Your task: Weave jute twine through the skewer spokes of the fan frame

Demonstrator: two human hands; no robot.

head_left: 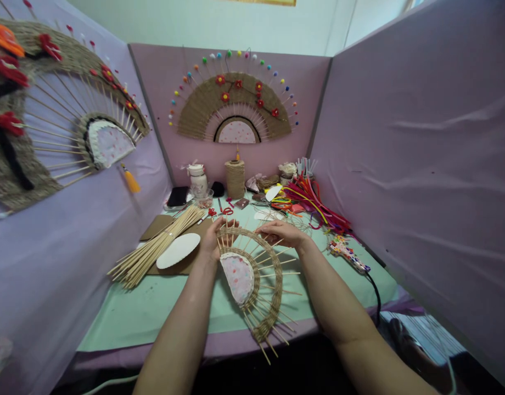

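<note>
Straw-coloured twine, woven in two curved bands, forms the body of a half-round fan frame [279, 269], held tilted above the near part of the bench [153, 302]. Pale sticks radiate between the bands and project beyond the outer one. At centre, a white-trimmed half-disc of pink-spotted fabric [238, 277].

Left hand [213, 238]: fingers closed around the frame's upper end. Right hand [286, 233]: fingers bent at the upper outer band; how far they close, and on what, cannot be told.

Bench cover: pale green, purple along the near edge. Left side: stick bundle [153, 252] and white oval piece [178, 250] over brown cardboard [156, 226]. Rear: twine spool [235, 181], upright, and white bottle [198, 184]. Right side: mostly red pipe cleaners [318, 204]; nearer, a patterned glue gun [351, 258] with black cable.

Lilac and pinkish panels [421, 137] enclose three sides. Flowered fans hang on the rear [197, 107] and left; pale wall [211, 22] above.
</note>
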